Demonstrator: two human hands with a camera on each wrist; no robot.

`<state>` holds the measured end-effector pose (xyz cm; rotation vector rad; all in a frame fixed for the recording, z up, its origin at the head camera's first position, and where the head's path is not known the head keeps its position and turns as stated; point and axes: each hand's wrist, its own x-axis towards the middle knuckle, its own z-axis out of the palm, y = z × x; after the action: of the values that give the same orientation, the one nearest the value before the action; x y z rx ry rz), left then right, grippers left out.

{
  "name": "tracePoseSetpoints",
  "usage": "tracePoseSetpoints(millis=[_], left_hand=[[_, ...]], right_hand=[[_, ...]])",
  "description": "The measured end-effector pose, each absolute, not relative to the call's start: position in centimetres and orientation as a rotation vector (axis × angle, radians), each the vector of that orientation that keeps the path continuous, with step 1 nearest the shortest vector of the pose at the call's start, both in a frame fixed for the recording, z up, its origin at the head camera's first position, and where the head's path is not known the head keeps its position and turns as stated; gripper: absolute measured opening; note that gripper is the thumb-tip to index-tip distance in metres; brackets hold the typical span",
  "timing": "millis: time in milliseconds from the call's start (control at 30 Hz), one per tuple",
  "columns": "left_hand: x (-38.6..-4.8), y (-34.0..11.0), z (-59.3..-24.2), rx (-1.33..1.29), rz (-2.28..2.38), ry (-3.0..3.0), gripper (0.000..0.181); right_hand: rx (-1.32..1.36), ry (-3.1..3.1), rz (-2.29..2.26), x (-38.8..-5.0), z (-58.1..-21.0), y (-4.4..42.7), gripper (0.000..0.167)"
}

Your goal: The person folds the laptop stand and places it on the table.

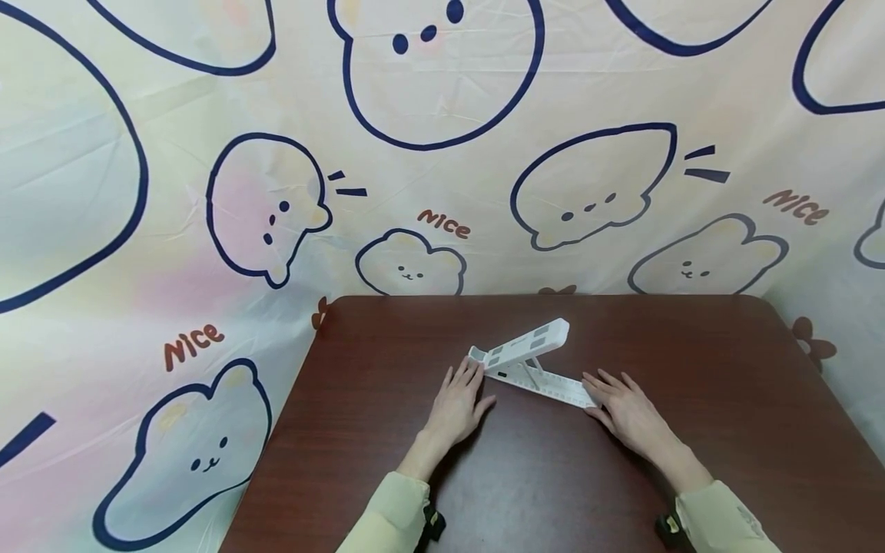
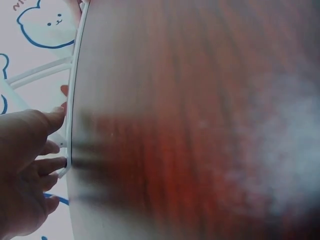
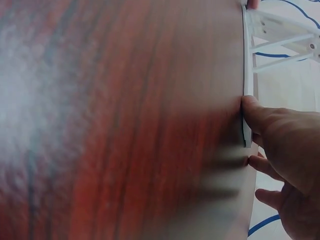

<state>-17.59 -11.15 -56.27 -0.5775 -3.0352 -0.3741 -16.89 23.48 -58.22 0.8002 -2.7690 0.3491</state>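
Observation:
A white folding stand (image 1: pixel 528 343) lies on the brown table, its top plate tilted up to the right above a flat base (image 1: pixel 553 386), with a thin strut between them. My left hand (image 1: pixel 456 403) touches the stand's hinged left end with its fingertips; its thumb points off to the side. At the base's other end, my right hand (image 1: pixel 632 415) pinches the stand between thumb and index finger, the other fingers spread. In the right wrist view the thumb (image 3: pixel 252 110) presses the base's near edge. The left wrist view shows fingers (image 2: pixel 52 165) against the frame.
The dark brown wooden table (image 1: pixel 359 430) has rounded far corners. Behind it hangs a pale cloth (image 1: pixel 429 184) printed with blue-outlined bears. Both sleeves are light green, with a dark strap at each wrist.

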Motion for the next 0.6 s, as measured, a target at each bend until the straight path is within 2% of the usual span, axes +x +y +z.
tracePoseSetpoints(millis=[367, 467, 600], left_hand=[[-18.5, -10.8, -56.4, -0.569, -0.439, -3.017, 0.065], [-19.3, -11.1, -57.6, -0.598, -0.504, -2.984, 0.066], [-21.2, -12.2, -61.2, -0.628, -0.564, -2.923, 0.069]], right_hand=[[0.812, -2.654, 0.294, -16.2, -58.9, 23.1, 0.05], [0.807, -2.644, 0.283, -16.1, -59.0, 22.9, 0.051], [0.782, -2.638, 0.286, -16.0, -59.2, 22.6, 0.051]])
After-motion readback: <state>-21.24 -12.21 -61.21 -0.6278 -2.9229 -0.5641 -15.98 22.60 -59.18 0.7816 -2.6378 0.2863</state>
